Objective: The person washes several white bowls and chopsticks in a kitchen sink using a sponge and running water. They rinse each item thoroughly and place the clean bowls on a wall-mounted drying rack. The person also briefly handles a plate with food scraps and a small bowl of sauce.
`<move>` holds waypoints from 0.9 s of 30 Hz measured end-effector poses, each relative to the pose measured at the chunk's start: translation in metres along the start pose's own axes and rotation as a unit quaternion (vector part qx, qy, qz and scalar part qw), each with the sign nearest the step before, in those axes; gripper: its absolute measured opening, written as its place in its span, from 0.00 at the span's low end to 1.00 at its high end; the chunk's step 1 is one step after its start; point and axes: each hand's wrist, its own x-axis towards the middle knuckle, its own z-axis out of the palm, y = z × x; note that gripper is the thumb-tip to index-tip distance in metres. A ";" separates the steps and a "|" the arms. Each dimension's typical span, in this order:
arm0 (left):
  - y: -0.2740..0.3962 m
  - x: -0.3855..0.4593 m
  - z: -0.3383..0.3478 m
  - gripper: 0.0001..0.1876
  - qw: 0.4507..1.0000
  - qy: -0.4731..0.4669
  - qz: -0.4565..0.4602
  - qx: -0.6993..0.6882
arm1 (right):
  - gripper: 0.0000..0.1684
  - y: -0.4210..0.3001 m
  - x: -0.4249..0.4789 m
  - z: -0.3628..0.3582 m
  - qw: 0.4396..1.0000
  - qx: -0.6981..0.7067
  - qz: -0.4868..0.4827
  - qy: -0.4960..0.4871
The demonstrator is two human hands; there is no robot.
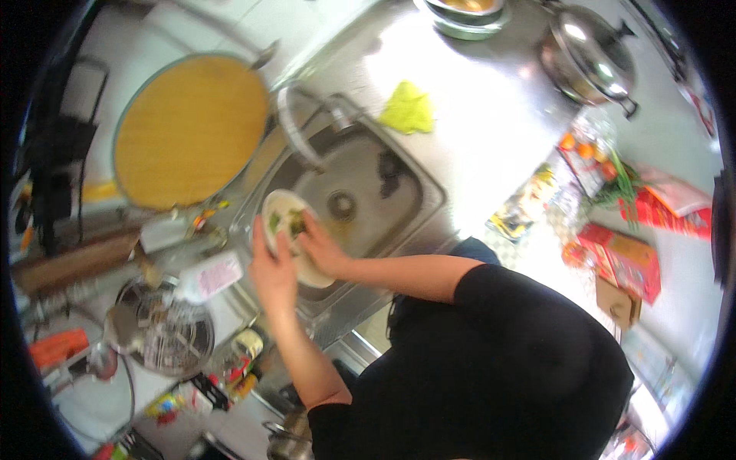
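Note:
An oval white dish (313, 270) is tilted over the near left edge of a stainless-steel sink (368, 190), with green leafy bits (297, 223) on it. Holding its left side is my left hand (275, 264), fingers spread along the rim and over the inside. My right hand (323, 248) reaches in from the right, its fingertips at the greens; blur hides whether they pinch any. A curved faucet (299, 135) arches over the basin, beyond the dish. Dark matter (391, 172) lies on the basin's far right side, and the drain (342, 205) shows beside the dish.
A yellow-green cloth (408, 109) lies on the steel counter, near a lidded pot (589, 57) and stacked bowls (468, 20). A large round board (192, 132) stands behind the sink's left side. To the left are a white labelled bottle (213, 277) and a round rack (167, 328).

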 end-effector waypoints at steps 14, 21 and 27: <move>-0.037 0.007 0.006 0.24 0.996 -0.015 0.069 -0.057 | 0.36 0.016 0.000 0.009 0.998 -0.015 -0.027 0.058; -0.124 0.024 0.049 0.24 0.935 0.012 0.117 -0.335 | 0.40 -0.006 0.011 -0.034 0.950 -0.291 -0.109 0.030; -0.121 -0.021 0.103 0.23 0.813 -0.017 -0.010 -0.582 | 0.42 -0.032 0.004 -0.082 0.859 -0.465 -0.212 -0.030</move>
